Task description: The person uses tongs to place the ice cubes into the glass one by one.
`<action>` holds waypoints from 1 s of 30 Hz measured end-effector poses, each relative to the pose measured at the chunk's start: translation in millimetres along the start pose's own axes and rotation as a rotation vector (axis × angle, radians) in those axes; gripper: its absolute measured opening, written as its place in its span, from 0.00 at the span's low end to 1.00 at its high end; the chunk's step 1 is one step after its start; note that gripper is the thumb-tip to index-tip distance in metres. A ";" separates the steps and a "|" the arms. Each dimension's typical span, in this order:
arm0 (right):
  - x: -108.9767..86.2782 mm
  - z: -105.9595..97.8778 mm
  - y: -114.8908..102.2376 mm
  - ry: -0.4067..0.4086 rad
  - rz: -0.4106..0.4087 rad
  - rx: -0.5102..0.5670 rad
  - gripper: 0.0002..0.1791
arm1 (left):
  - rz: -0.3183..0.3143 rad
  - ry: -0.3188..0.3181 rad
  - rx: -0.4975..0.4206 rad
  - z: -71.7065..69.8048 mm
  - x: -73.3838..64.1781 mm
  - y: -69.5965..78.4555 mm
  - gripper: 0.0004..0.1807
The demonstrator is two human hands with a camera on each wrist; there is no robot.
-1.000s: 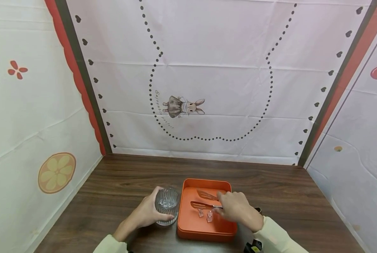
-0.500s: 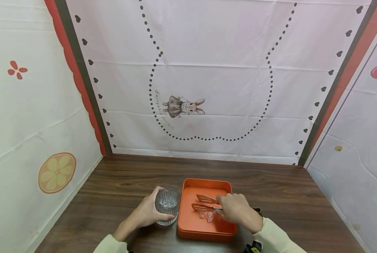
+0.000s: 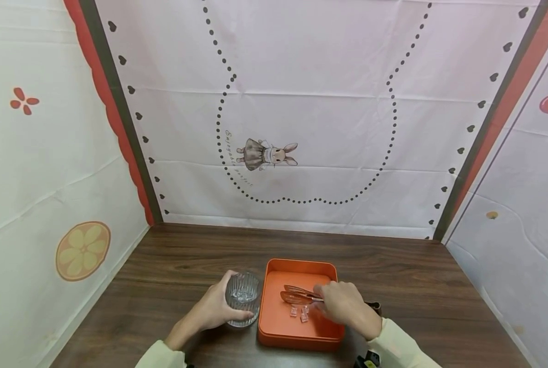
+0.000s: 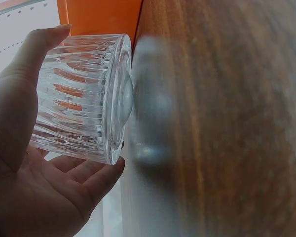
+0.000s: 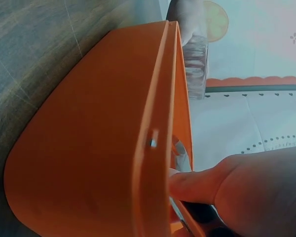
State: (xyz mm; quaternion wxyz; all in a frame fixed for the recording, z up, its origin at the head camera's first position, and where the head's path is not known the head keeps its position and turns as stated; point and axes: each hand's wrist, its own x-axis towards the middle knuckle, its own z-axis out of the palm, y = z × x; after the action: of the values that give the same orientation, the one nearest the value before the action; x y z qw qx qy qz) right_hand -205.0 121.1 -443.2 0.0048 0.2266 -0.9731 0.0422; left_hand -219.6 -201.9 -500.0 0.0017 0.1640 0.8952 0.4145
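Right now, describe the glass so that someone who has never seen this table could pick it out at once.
On the dark wooden table sits an orange tray; the glass stands just outside its left wall, gripped by the left hand. It is a short, clear tumbler with ribbed sides, unlike the orange tongs and small clear cubes lying inside the tray.

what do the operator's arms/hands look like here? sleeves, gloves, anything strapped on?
Both hands are bare: no gloves, and no rings visible. The left hand and right hand come out of pale cream long sleeves that end at the wrists. A small dark device with a yellow mark sits near the right forearm at the bottom edge of the head view, probably the wrist camera mount.
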 end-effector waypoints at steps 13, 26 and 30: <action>0.0 4.3 2.4 0.015 -0.001 0.044 0.17 | -0.002 0.004 0.009 0.4 0.0 -0.8 0.52; -1.0 4.4 2.9 0.008 0.000 0.035 0.13 | 0.001 0.001 0.000 1.4 -0.6 -1.7 0.51; -0.2 4.4 3.5 -0.001 -0.002 0.032 0.12 | 0.008 0.006 -0.001 1.0 -0.4 -1.4 0.51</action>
State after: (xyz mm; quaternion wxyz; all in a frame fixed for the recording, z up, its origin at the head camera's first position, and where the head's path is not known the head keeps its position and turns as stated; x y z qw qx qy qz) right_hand -206.2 124.0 -447.9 0.0008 0.2274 -0.9721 0.0577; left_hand -219.6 -202.1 -501.7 -0.0024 0.1662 0.8942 0.4156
